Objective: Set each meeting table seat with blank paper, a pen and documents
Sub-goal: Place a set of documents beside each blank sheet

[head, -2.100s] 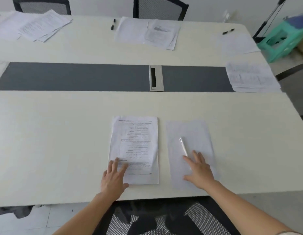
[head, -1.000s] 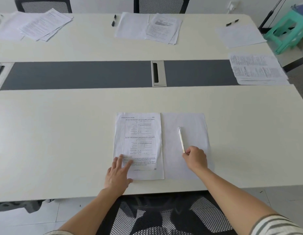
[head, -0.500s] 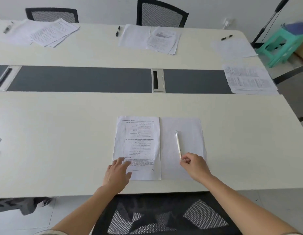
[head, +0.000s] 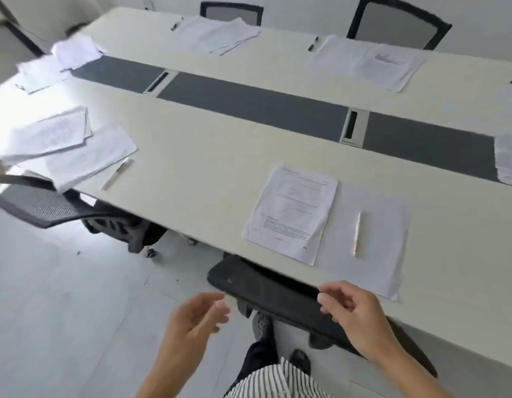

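A printed document lies near the table's front edge, with a blank sheet to its right. A white pen rests on the blank sheet. My left hand hangs over the floor below the table edge, fingers loosely curled, holding nothing. My right hand hovers over the black chair back, fingers relaxed and empty. To the left, another seat has a loose pile of papers and a white pen beside it.
The white table has a grey centre strip with cable slots. Paper sets with black pens lie along the far side, before two chairs. A mesh chair stands at the left seat. More papers lie at the right edge.
Both hands have lifted off the document and pen and pulled back below the table edge. The view has swung left and back, bringing the left seat's papers into sight.
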`<state>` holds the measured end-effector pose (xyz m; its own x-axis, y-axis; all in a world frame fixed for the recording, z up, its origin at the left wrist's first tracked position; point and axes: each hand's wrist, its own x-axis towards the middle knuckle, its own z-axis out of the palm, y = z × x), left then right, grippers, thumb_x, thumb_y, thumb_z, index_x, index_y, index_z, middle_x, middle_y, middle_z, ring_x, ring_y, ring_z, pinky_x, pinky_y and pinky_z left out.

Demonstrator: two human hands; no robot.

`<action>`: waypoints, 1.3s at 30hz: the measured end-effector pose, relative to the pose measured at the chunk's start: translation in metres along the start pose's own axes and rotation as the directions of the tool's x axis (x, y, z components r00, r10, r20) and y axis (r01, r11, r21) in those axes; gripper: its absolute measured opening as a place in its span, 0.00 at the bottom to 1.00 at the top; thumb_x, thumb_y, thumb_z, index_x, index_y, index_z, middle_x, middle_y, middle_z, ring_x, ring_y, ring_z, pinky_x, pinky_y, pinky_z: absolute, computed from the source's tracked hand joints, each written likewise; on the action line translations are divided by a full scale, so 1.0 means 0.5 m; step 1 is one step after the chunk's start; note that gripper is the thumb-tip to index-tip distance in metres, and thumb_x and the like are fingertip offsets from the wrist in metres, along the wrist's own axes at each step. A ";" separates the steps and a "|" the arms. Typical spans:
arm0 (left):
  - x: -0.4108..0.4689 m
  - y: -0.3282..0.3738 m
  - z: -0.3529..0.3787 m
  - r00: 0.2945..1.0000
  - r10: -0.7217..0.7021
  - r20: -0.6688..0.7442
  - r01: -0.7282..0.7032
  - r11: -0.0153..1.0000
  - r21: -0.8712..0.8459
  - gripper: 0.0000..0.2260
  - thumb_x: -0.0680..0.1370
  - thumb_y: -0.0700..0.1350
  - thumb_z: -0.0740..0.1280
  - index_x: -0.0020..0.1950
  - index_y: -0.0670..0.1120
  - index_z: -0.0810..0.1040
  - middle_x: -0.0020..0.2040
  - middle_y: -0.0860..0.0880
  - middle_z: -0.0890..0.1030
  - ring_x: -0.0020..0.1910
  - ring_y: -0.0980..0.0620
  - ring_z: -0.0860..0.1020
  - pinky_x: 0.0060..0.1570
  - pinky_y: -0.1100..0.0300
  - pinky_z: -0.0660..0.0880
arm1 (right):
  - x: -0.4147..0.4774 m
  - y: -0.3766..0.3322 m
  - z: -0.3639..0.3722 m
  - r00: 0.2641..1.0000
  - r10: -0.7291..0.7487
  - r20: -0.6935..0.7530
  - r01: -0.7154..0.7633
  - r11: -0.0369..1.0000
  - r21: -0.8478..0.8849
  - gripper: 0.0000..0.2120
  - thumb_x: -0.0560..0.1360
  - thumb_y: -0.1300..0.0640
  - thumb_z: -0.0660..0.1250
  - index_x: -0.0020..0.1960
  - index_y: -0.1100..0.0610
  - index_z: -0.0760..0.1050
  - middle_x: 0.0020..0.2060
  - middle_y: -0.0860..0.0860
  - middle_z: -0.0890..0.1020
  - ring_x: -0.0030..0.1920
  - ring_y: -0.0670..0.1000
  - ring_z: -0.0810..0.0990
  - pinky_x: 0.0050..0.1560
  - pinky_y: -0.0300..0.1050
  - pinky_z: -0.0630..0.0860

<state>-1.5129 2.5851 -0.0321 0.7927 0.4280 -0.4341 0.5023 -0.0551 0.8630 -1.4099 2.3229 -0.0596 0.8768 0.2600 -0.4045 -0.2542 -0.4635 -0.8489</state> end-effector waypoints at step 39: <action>0.127 -0.226 -1.054 0.861 -0.177 -0.476 0.061 0.967 -0.248 0.06 0.75 0.37 0.69 0.49 0.45 0.83 0.41 0.45 0.86 0.40 0.49 0.84 0.42 0.54 0.78 | 0.229 -0.538 1.065 0.851 -0.203 0.485 0.291 0.950 -0.113 0.06 0.73 0.53 0.73 0.49 0.44 0.82 0.40 0.47 0.85 0.43 0.48 0.83 0.51 0.53 0.81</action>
<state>-1.7012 3.0938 -0.0212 0.4295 0.8080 -0.4033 0.4486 0.1967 0.8718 -1.4583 2.9284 -0.0588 0.5992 0.7262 -0.3372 0.0598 -0.4606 -0.8856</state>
